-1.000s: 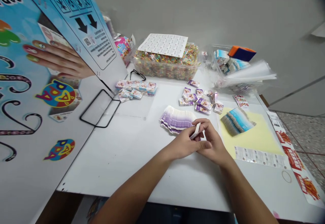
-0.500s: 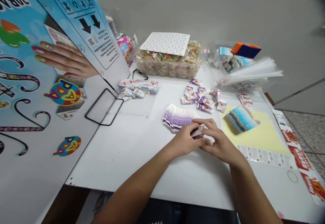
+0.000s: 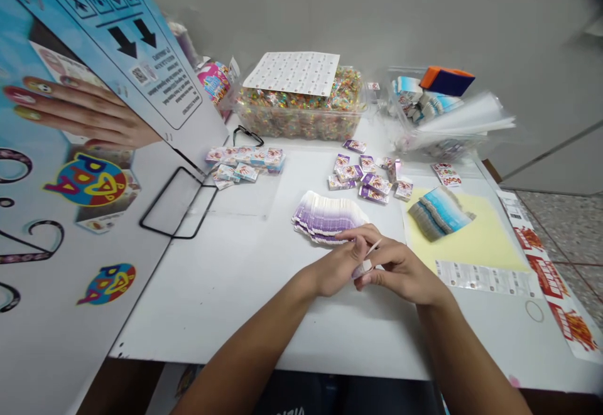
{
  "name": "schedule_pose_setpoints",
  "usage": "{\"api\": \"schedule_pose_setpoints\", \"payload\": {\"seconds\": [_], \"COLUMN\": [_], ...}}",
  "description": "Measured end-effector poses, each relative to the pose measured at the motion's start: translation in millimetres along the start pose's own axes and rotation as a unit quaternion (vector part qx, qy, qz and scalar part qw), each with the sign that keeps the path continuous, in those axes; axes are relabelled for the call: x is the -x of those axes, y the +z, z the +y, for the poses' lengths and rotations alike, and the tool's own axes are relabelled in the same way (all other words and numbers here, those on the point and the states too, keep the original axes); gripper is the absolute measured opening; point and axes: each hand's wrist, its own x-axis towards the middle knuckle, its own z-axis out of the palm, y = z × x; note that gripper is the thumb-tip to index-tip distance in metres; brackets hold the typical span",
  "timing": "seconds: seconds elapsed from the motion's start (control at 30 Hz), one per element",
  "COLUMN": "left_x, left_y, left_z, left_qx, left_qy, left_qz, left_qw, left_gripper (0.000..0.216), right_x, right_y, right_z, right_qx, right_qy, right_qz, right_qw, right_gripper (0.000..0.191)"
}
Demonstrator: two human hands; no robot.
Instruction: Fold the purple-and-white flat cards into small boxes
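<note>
Head view: right hand (image 3: 400, 270) has its grip tight on a little box (image 3: 363, 269) against the left hand (image 3: 332, 272), whose grip I can't tell. Purple cards (image 3: 327, 215) lie behind. Upside-down logo letters on the big sign (image 3: 47, 352) are hard to read.

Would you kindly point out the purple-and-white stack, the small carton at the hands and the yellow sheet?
Purple-and-white stack (image 3: 327, 215), head view: middle of its fanned top.
Small carton (image 3: 362, 269), head view: its small visible part.
Yellow sheet (image 3: 490, 233), head view: its bare right part.
</note>
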Motion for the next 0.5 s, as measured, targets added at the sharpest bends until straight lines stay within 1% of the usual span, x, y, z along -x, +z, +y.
{"api": "schedule_pose_setpoints", "payload": {"seconds": [0.07,0.17,0.23,0.3,0.4,0.43,0.5], "left_x": [0,-1,-2,-3,-4,-4,-5], "left_y": [1,5,8,11,14,14,12], "left_z": [-1,-5,-8,-9,-7,-7,-7], "left_qx": [0.027,0.058,0.040,-0.006,-0.082,-0.095,-0.089], "left_qy": [-0.010,-0.039,-0.043,-0.036,-0.023,-0.026,-0.043], "left_qz": [0.024,0.052,0.083,0.134,0.245,0.268,0.277], "left_qw": [0.999,0.996,0.995,0.990,0.966,0.958,0.956], "left_gripper": [0.072,0.076,0.076,0.070,0.050,0.045,0.040], "right_x": [0,1,1,0,-2,-3,-4], "right_y": [3,5,5,4,3,4,8], "right_z": [3,6,8,9,9,9,10], "right_qx": [-0.010,-0.013,-0.017,-0.004,0.084,0.119,0.174], "right_qy": [0.003,0.011,0.024,0.025,-0.001,-0.009,-0.018], "right_qz": [0.027,0.066,0.087,0.105,0.138,0.146,0.153], "right_qw": [1.000,0.998,0.996,0.994,0.987,0.982,0.973], "right_gripper": [0.015,0.011,0.012,0.012,0.011,0.013,0.016]}}
